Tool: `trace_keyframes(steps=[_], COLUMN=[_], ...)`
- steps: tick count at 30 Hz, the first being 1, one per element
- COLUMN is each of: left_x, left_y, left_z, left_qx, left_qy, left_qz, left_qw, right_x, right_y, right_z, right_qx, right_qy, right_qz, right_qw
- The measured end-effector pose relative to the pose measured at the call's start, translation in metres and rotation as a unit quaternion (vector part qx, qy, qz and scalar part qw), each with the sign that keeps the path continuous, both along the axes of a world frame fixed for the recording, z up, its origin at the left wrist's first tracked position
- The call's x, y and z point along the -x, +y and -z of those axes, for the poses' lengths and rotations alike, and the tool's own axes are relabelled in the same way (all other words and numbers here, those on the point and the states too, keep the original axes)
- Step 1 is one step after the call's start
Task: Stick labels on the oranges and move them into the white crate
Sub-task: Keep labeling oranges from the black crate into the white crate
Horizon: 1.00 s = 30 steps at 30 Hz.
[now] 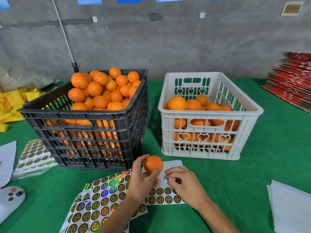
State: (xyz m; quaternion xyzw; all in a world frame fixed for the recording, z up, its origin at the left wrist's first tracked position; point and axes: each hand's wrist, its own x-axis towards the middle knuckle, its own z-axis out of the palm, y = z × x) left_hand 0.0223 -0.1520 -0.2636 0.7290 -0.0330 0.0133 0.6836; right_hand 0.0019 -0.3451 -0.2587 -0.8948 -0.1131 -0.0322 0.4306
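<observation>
A green-covered table [252,190] carries a black crate [87,137], white crate [208,142] and label sheets [104,195].

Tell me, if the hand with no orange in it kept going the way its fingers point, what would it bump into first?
Probably the orange held in the left hand. The right hand has its fingers curled over the sticker sheet, pointing left toward that orange. Depth is unclear, so it might brush the left hand's fingers first.

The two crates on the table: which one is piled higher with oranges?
The black crate, left of the white crate. Its oranges heap above the rim at the back; those in the white one stay below its rim.
</observation>
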Motion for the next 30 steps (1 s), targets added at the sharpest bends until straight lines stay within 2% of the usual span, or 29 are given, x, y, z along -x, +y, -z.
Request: trace_keyframes(steps=[4, 7, 10, 15, 22, 26, 30], left_x=[0.001, 0.006, 0.008, 0.008, 0.013, 0.009, 0.002], left_y=[0.0, -0.003, -0.004, -0.003, -0.007, -0.008, -0.025], left_z=[0.001, -0.001, -0.001, 0.001, -0.032, -0.066, -0.108], left_qx=[-0.03, -0.097, -0.12, -0.098, -0.008, -0.011, -0.084], left_qy=[-0.023, -0.066, -0.088, -0.086, -0.068, -0.134, -0.23], left_qz=[0.011, 0.039, 0.051, 0.045, 0.034, 0.03, 0.026], left_qw=[0.999, 0.992, 0.988, 0.99, 0.997, 0.99, 0.969], right_x=[-0.001, -0.002, 0.0, 0.004, 0.002, -0.005, -0.009], right_y=[0.002, 0.005, 0.012, 0.014, 0.011, 0.005, 0.0], right_z=[-0.004, -0.007, -0.005, -0.006, -0.041, -0.074, -0.107], right_qx=[-0.119, -0.115, -0.094, -0.134, -0.222, -0.136, -0.164], right_qy=[0.003, -0.075, -0.113, -0.117, -0.076, -0.09, -0.147], right_qz=[0.101, 0.179, 0.139, 0.086, 0.041, -0.009, 0.025], right_qw=[0.988, 0.974, 0.979, 0.98, 0.971, 0.987, 0.975])
